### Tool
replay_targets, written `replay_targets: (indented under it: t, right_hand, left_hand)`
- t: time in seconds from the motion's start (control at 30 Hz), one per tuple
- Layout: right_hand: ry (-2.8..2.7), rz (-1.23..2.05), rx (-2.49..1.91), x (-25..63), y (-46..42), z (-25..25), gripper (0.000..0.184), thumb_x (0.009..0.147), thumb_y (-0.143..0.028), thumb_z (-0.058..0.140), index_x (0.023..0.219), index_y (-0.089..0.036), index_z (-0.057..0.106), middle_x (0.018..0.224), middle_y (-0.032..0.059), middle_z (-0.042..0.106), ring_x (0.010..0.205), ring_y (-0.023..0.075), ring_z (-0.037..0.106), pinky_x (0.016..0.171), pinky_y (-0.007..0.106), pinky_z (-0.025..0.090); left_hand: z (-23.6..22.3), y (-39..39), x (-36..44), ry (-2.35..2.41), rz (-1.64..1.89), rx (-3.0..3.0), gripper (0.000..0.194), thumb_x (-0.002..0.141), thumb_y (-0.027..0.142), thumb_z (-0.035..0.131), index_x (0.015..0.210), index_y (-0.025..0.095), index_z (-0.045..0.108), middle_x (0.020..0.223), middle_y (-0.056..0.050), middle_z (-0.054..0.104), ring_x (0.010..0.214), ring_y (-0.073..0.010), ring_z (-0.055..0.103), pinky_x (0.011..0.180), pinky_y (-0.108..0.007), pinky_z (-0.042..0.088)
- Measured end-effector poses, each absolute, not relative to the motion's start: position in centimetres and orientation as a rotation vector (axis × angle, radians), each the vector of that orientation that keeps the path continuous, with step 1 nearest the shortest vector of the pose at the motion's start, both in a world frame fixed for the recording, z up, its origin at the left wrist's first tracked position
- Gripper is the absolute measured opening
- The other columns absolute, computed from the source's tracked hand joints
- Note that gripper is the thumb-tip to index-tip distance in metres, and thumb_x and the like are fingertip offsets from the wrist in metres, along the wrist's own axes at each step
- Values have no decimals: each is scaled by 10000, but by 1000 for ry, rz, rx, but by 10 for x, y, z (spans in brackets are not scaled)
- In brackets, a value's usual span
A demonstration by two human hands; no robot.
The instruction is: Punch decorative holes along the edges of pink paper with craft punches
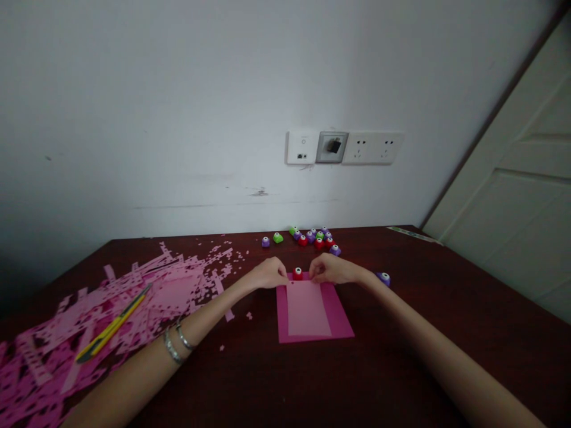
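Left hand [270, 273] is pinching the far left corner of a pale pink sheet [307, 309]; right hand [331, 269] is closing on its far right corner. The sheet is extending from both grips toward the person, overlying a darker pink sheet [342, 326] on the tabletop [357, 380]. A red punch [297, 274] is standing between the grips. I am seeing pink cuttings [178, 292] and a yellow cutter [116, 323] lying left of the left grip.
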State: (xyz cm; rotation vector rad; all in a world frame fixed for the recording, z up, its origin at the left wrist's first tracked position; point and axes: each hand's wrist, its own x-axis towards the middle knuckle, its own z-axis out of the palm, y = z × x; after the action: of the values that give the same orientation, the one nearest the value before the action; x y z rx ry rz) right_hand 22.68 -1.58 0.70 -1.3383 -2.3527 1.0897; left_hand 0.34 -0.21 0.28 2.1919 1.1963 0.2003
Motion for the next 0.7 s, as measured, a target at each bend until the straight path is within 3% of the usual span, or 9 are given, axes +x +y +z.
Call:
replay_targets:
  t: [0.7]
  right_hand:
    - [-2293,1089,-1372,226,-17,7,127,689,-206,564,725,-112,643,578,-10,572,464,72,451,452,193,353]
  left_hand:
    - [2,0,2,1195,204,2217,166,638,223,544,662,136,684,634,-16,639,610,-121,543,545,-216,382]
